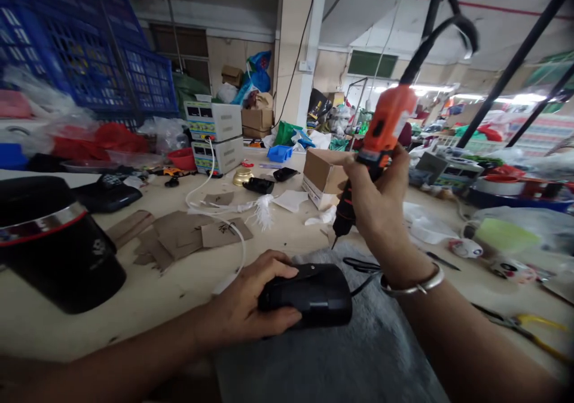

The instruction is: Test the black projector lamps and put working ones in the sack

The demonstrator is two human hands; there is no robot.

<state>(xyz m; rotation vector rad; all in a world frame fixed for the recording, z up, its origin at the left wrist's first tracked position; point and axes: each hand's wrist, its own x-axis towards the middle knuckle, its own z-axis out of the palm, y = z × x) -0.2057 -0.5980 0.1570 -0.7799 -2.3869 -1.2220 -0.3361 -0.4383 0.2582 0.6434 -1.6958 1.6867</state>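
A black plastic housing with a cable [320, 295] lies on a grey cloth [359, 355]; its exact kind I cannot tell. My left hand [264, 298] grips its left end, thumb in front and fingers over the top. My right hand [379, 202] is wrapped round an orange and black electric screwdriver [385, 122], held tilted above the housing. The thin bit points down and stays apart from the housing, a little above and behind it. From the tool's upper end a black cord rises. The housing's own black cable runs off to the right, passing behind my right wrist.
A large black canister [58, 253] stands at the left. Cardboard pieces [179, 235], an open cardboard box [325, 176] and black plastic shells [259, 185] lie behind the cloth. Two stacked power supplies [217, 134] stand farther back. Yellow-handled pliers [520, 325] lie at the right.
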